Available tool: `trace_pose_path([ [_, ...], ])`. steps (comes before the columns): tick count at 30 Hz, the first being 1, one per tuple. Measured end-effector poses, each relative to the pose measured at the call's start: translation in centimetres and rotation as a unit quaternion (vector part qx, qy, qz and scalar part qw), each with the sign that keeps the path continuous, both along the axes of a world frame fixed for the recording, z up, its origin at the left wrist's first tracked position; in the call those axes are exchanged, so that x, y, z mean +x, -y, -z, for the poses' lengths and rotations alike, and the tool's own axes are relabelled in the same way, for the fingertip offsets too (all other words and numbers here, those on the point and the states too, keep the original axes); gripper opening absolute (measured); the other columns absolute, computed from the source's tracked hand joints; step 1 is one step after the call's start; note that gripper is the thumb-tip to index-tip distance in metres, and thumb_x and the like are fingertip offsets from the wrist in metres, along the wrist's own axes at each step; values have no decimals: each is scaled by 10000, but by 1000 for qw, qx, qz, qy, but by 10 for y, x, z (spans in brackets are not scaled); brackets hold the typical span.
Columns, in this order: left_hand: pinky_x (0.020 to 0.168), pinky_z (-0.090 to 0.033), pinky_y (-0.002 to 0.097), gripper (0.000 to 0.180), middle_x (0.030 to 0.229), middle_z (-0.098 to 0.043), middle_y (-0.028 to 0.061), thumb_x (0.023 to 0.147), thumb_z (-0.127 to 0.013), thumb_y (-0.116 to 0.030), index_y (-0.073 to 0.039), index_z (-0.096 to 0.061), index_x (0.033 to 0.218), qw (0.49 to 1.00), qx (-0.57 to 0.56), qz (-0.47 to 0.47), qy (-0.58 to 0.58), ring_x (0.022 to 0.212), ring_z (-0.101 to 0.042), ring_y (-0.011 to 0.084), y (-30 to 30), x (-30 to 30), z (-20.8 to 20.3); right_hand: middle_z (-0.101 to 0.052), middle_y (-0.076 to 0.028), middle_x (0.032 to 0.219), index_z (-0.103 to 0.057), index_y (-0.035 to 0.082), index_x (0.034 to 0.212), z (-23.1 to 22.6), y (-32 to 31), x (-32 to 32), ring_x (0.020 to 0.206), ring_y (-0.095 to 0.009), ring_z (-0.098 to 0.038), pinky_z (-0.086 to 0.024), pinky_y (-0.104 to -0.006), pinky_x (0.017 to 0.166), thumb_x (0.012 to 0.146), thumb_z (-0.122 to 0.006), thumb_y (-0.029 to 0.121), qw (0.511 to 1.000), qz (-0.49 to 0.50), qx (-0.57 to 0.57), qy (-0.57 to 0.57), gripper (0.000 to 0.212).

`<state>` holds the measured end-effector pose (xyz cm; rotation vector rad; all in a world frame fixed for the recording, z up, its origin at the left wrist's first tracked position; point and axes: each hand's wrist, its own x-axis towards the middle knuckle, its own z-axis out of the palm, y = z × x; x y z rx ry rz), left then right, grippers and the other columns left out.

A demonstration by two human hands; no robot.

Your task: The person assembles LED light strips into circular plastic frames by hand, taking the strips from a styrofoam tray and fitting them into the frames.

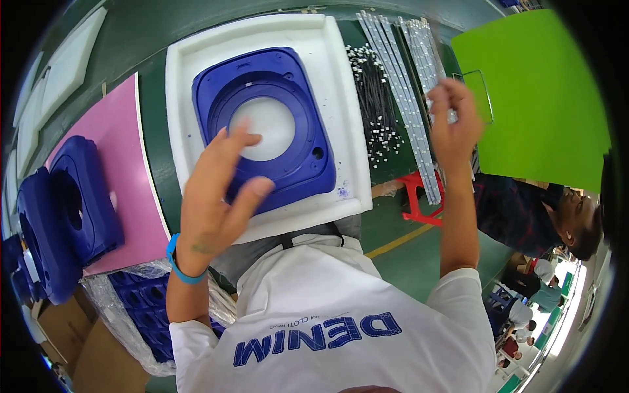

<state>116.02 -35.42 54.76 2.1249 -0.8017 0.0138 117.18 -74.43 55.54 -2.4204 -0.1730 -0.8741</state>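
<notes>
Here, left hand [219, 196] over blue housing [265, 124] edge

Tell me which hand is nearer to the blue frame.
Left. The left hand hovers over the blue frame, overlapping its lower left edge. The right hand is far to the right, at the light strips.

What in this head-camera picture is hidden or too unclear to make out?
- Lower left of the blue frame: covered by the left hand.
- What the right hand pinches among the long strips: hidden by its fingers.
- Small parts beside the strips: too tiny to identify.
- Stacked blue frames at left: bent, cut by the rim.
</notes>
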Motion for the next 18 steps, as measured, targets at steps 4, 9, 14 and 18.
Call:
trace_pose_path([
  [4,1104,-484,490,630,1376,-636,254,1069,-609,-258,94,-403,1550,942,-313,-105,-63,1256,-649,322,30,6,-2,-725,-92,877,-719,34,1092,5,-73,-31,647,-261,-636,-503,-369,571,808,-739,0,960,-219,-173,7,286],
  [9,905,-599,398,547,1249,-689,239,1102,-550,-181,86,-390,1551,853,-473,-206,-74,1112,-699,270,27,10,-10,-686,-68,908,-723,4,1117,-2,-131,-62,676,-193,-617,-458,-336,566,816,-748,134,944,-289,-157,-36,329],
  [14,666,-423,262,482,1006,-677,100,1111,-532,-158,86,-434,1515,790,-570,-226,-8,719,-491,114,-34,26,-31,-714,-80,907,-733,27,1055,-1,-130,-50,720,-232,-661,-502,-355,613,873,-774,232,962,-268,-46,-21,278],
  [18,574,-293,254,468,867,-619,40,1125,-502,-177,88,-429,1505,811,-553,-177,70,624,-349,81,-117,26,-68,-747,-114,900,-773,43,963,10,-69,4,787,-311,-711,-546,-407,695,939,-729,267,992,-59,40,-100,229],
])
